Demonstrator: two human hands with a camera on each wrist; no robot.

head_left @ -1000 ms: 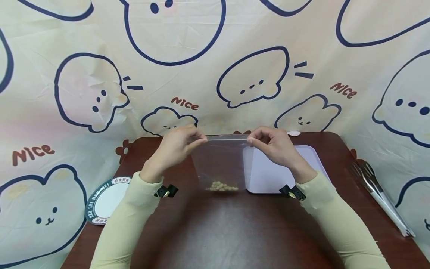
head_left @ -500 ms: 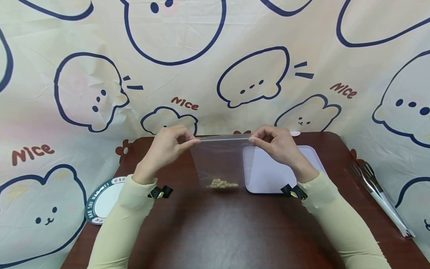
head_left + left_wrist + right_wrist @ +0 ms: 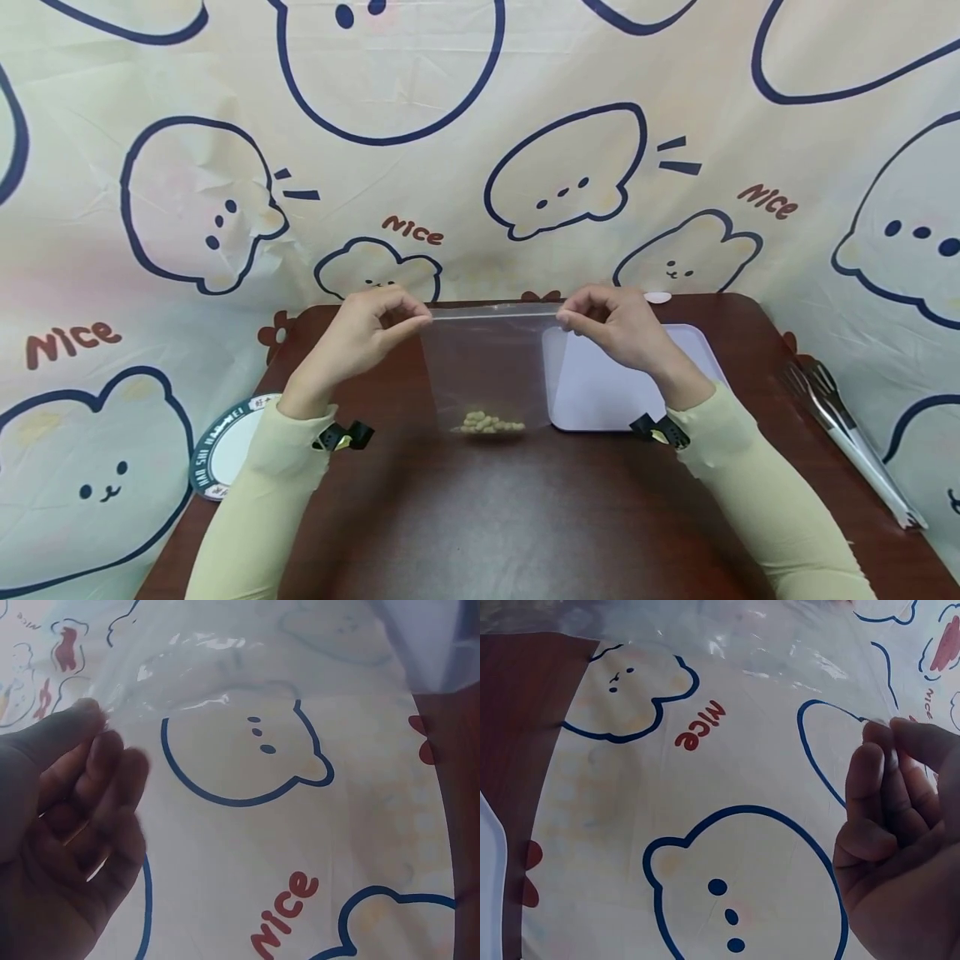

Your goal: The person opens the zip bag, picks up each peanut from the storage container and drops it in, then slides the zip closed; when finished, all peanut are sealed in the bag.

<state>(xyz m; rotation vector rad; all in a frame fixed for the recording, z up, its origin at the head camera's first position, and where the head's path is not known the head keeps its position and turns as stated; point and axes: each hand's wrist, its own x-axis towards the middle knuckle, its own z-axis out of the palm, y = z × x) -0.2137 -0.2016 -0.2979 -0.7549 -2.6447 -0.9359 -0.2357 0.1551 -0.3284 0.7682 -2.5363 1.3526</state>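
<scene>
A clear zip bag (image 3: 487,367) hangs upright between the two hands, its zip strip running level along the top. Small pale beans or nuts (image 3: 489,423) lie heaped along its bottom; their exact kind is too small to tell. My left hand (image 3: 367,329) pinches the bag's top left corner between thumb and index finger. At the top right corner, my right hand (image 3: 618,325) pinches the bag likewise. Both wrist views show the film of the bag (image 3: 202,660) stretching away from the fingertips, with the other fingers loosely curled.
A white tray (image 3: 622,392) lies behind the right hand, partly covered by the bag. The green-rimmed plate (image 3: 225,450) is partly hidden by the left sleeve. Metal tongs or forks (image 3: 855,442) lie along the right edge. A white spoon-like piece (image 3: 657,297) shows at the back edge.
My left hand has slid left along the bag's top edge to its corner. The right hand has barely moved. The bag's bottom has shifted slightly left.
</scene>
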